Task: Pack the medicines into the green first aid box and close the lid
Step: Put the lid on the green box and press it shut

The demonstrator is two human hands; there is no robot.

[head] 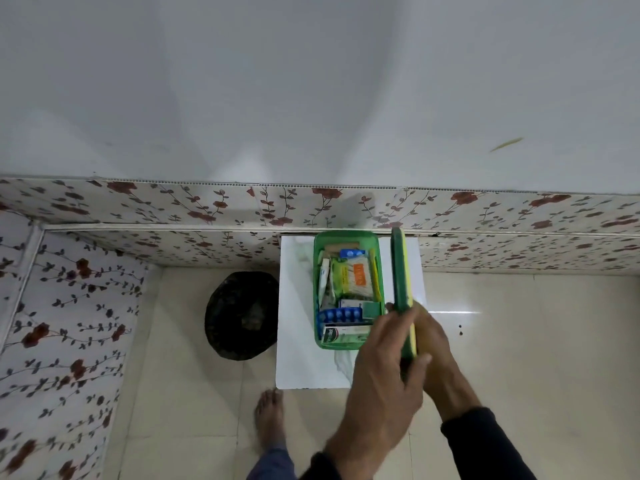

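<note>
The green first aid box (pixel 317 271) stands uncovered on a white table, filled with medicines (pixel 349 275): blue blister strips, a white tube, packets and small cartons. Its green lid (pixel 401 271) with a yellow inner face is held on edge, upright, just right of the box. My left hand (pixel 381 368) clasps the lid's near end from the left. My right hand (pixel 436 351) presses on the same end from the right, partly hidden behind the lid and my left hand.
The white table (pixel 298 323) stands against a flower-patterned wall. A dark round stool or basket (pixel 239 317) sits on the tiled floor left of it. My bare foot (pixel 270 420) is on the floor below the table's near edge.
</note>
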